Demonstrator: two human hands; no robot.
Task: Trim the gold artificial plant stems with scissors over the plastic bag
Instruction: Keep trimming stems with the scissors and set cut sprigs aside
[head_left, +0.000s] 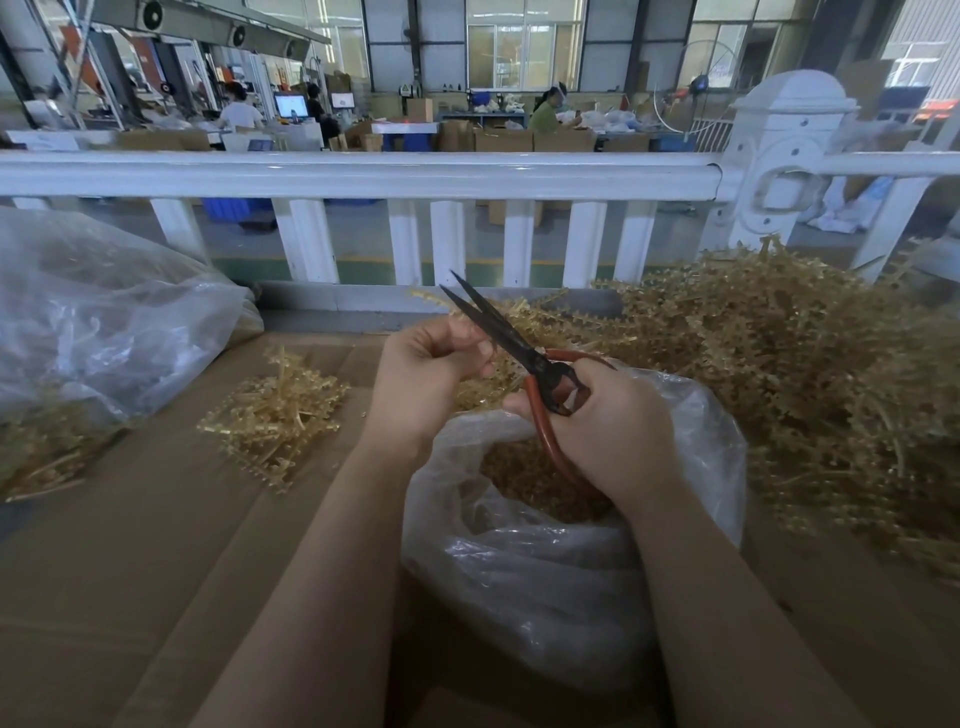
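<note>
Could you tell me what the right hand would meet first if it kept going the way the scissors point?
Probably the left hand: the scissors in the right hand point up-left, their open blades passing close by its fingertips. Beyond lie gold stems, then the white railing. Depth is unclear.

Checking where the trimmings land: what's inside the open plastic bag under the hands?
The plastic bag holds a heap of gold cut pieces, seen through its open mouth. The right hand and scissors cover part of it; how deep the heap goes cannot be seen.

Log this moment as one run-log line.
right hand grips red-handled scissors, blades open | left hand pinches gold stem | over clear plastic bag
</note>
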